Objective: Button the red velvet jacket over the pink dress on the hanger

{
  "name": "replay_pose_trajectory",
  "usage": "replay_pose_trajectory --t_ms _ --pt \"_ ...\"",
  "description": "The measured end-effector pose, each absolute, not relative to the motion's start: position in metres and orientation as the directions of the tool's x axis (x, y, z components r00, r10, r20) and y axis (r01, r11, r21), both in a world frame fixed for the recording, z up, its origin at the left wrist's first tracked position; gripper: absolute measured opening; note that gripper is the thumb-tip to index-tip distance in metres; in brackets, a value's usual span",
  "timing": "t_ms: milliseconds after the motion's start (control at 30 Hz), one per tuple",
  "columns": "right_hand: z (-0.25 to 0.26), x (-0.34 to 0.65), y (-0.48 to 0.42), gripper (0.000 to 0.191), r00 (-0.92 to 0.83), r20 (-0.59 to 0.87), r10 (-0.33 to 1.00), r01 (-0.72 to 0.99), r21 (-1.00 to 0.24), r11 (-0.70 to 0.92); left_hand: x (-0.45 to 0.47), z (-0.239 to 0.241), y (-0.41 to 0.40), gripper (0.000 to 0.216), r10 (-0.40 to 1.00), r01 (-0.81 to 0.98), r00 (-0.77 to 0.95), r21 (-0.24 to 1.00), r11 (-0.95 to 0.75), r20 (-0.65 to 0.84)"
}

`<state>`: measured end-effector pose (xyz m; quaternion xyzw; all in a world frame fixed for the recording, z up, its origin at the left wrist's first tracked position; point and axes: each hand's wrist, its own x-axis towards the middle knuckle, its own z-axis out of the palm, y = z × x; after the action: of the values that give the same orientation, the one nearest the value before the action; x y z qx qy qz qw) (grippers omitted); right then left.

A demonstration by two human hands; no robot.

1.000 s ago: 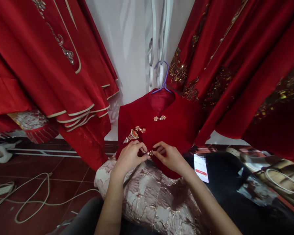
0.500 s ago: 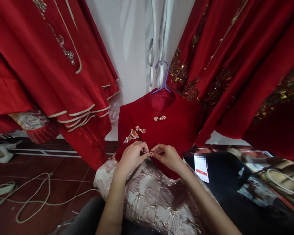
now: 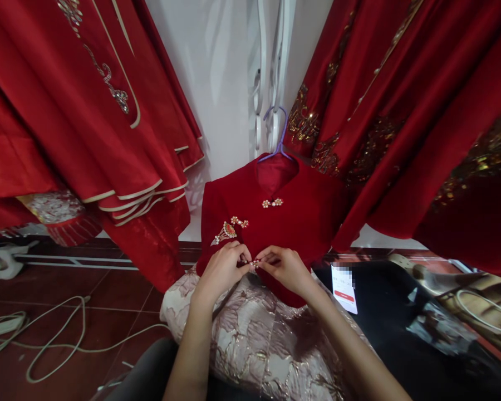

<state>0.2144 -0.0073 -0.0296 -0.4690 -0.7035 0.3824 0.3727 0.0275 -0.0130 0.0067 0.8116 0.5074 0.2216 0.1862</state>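
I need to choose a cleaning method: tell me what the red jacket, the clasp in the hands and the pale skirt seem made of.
Jacket: likely velvet, matte deep red, no sheen. Clasp, pinched between left hand and right hand: pearl-like beads on gold-toned metal, possibly imitation. Skirt: probably brocade, pinkish cream with metallic glints in its pattern.

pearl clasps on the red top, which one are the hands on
The lowest clasp, pinched between the left hand and right hand. The collar clasp and the chest clasp sit higher, untouched.
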Motion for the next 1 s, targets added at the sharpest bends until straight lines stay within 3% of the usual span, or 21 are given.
replay_pose_trajectory --t_ms 433,567,767,867,1000 --pt "-0.027 0.213 -0.009 0.01 -0.281 0.172 0.944 0.363 -0.891 0.271 0.029 0.009 -0.015 0.006 0.9 0.656 0.405 0.634 -0.408 0.16" --pt "-0.025 0.218 -0.007 0.01 -0.275 0.14 0.951 0.362 -0.902 0.237 0.029 0.007 -0.013 0.016 0.915 0.701 0.363 0.595 -0.394 0.178" --pt "-0.017 0.229 -0.011 0.012 -0.304 0.119 0.945 0.355 -0.906 0.229 0.027 -0.002 -0.005 0.031 0.914 0.751 0.13 0.564 -0.344 0.384" --pt "-0.011 0.231 -0.013 0.011 -0.348 0.128 0.929 0.364 -0.895 0.259 0.029 -0.007 0.003 0.036 0.883 0.743 0.12 0.549 -0.383 0.454" --pt "-0.007 0.233 -0.014 0.01 -0.367 0.126 0.922 0.373 -0.888 0.27 0.026 -0.001 0.021 0.035 0.856 0.834 0.145 0.403 -0.376 0.497"
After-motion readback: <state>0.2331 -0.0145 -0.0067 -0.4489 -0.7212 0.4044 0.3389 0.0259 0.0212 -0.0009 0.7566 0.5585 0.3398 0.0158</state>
